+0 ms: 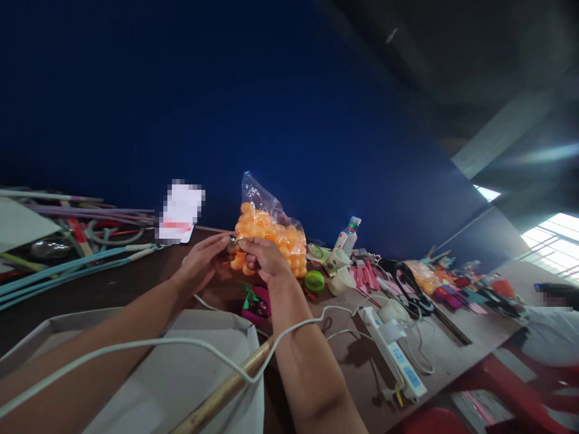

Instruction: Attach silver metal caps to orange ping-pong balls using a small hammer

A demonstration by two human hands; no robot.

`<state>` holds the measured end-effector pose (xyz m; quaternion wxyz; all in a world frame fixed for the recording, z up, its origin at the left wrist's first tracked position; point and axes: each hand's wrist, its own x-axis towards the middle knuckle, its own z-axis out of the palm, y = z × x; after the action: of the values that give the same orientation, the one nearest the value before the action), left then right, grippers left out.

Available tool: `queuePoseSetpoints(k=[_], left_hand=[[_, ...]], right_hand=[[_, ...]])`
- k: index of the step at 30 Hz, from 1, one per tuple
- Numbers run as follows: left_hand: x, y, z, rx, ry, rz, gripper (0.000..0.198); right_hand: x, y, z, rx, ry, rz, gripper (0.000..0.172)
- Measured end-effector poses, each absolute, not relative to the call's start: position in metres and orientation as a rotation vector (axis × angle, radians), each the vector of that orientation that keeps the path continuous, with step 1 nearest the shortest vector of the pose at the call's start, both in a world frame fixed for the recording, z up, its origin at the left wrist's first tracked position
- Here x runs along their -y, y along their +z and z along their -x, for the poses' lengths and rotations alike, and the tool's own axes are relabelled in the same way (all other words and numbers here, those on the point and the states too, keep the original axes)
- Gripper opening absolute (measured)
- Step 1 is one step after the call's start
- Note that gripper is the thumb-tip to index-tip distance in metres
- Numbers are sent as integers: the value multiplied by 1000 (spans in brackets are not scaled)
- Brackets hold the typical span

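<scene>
My left hand (202,260) and my right hand (263,258) meet in front of me, fingers pinched together on a small shiny object (233,243) that I cannot make out. Just behind them stands a clear plastic bag of orange balls (270,232) on the brown table (113,288). Below my right wrist lies a small pink box with a green bow (256,303). A white cord (190,343) runs across both forearms.
A white power strip (398,355), paper cups (340,271), a water bottle (347,236), a green round lid (314,281), black scissors (409,286) and colourful craft pieces lie to the right. Blue and purple rods (67,265) lie left. A wooden stick (226,389) crosses a white sheet.
</scene>
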<state>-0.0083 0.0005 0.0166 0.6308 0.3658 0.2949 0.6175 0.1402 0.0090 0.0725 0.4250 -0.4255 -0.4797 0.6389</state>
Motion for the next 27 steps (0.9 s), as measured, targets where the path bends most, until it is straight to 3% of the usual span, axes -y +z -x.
queuePoseSetpoints(k=[9, 20, 27], left_hand=[[0, 19, 9, -686, 1421, -819, 22], [0, 18, 7, -689, 1437, -792, 19], [-1, 21, 8, -679, 1426, -770, 20]], right_hand=[[-11, 68, -137, 1235, 1496, 1131, 23], [-7, 67, -132, 1244, 1384, 1160, 29], [-8, 69, -132, 1192, 1468, 1089, 19]])
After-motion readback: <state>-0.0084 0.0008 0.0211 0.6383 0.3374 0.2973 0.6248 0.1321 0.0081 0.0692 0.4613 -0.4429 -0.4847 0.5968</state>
